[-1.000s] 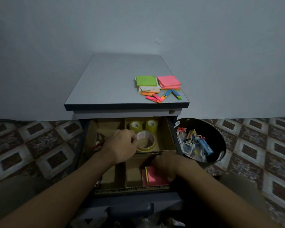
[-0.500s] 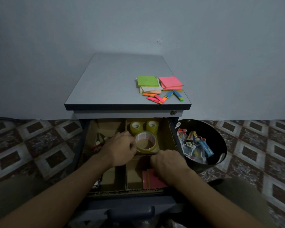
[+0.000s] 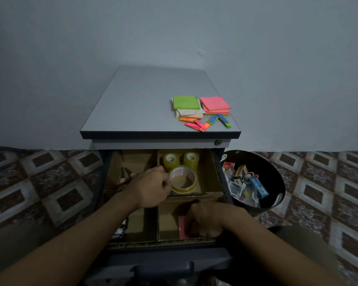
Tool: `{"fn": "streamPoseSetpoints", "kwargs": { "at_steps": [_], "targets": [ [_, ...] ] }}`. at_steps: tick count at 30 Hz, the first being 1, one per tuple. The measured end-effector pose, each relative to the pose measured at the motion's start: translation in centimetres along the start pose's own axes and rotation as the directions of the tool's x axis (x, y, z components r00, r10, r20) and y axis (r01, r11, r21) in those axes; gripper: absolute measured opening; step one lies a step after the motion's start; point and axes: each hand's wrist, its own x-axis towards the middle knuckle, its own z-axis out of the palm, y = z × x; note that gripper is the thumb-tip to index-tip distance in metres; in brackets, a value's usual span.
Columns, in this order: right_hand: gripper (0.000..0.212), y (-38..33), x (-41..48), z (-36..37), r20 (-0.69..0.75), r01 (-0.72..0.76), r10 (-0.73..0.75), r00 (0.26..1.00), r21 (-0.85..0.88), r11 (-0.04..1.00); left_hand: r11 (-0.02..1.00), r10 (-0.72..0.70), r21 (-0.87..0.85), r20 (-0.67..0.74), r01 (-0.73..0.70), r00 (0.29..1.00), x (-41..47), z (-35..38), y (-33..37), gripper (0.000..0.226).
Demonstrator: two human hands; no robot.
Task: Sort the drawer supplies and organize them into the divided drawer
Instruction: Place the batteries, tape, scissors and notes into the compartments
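Your left hand (image 3: 153, 186) sits at the back of the open cardboard-divided drawer (image 3: 215, 172), fingers curled against the left rim of the large clear tape roll (image 3: 183, 179). I cannot tell whether it grips anything. Your right hand (image 3: 205, 220) curls its fingers over the pink sticky-note pad (image 3: 181, 227) in the near-right compartment. Two small yellowish tape rolls (image 3: 171, 159) stand behind the large one. More coloured note pads (image 3: 186, 102) lie on the grey counter (image 3: 143, 104).

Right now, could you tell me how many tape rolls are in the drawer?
3, all in the back right compartment: left small roll, right small roll, large roll in front. Others may be hidden.
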Motion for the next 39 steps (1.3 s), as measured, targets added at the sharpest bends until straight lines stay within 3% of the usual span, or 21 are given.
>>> {"fn": "streamPoseSetpoints", "kwargs": {
  "at_steps": [14, 20, 25, 29, 34, 39],
  "targets": [
    [0.032, 0.3, -1.0, -0.8, 0.005, 0.042, -0.043, 0.999, 0.087, 0.995, 1.000, -0.004, 0.012, 0.036, 0.004, 0.999, -0.3, -0.4, 0.4, 0.018],
    [0.032, 0.4, -2.9, -2.3, -0.082, 0.098, -0.085, 0.993, 0.165, 0.981, 0.999, -0.019, 0.030, 0.077, 0.017, 0.997, -0.8, -1.7, 1.1, 0.017],
    [0.016, 0.2, -4.7, -4.5, -0.228, 0.162, -0.092, 0.969, 0.312, 0.936, 0.999, -0.032, 0.008, -0.009, 0.032, 0.999, -1.1, -4.9, 2.6, 0.017],
    [0.013, 0.4, -6.4, -7.4, -0.422, 0.217, -0.047, 0.905, 0.364, 0.906, 0.993, -0.014, -0.115, -0.088, 0.004, 0.996, -0.9, -8.5, 4.2, 0.014],
    [0.017, 2.0, -7.8, -11.6, -0.610, 0.214, 0.149, 0.778, 0.480, 0.851, 0.978, -0.072, -0.206, -0.271, 0.016, 0.960, 1.5, -12.3, 5.1, 0.015],
    [0.017, 6.3, -7.9, -16.5, -0.636, 0.299, 0.426, 0.643, 0.721, 0.625, 0.936, -0.176, -0.348, -0.339, 0.050, 0.924, 5.7, -14.4, 5.0, 0.015]
  ]
}}
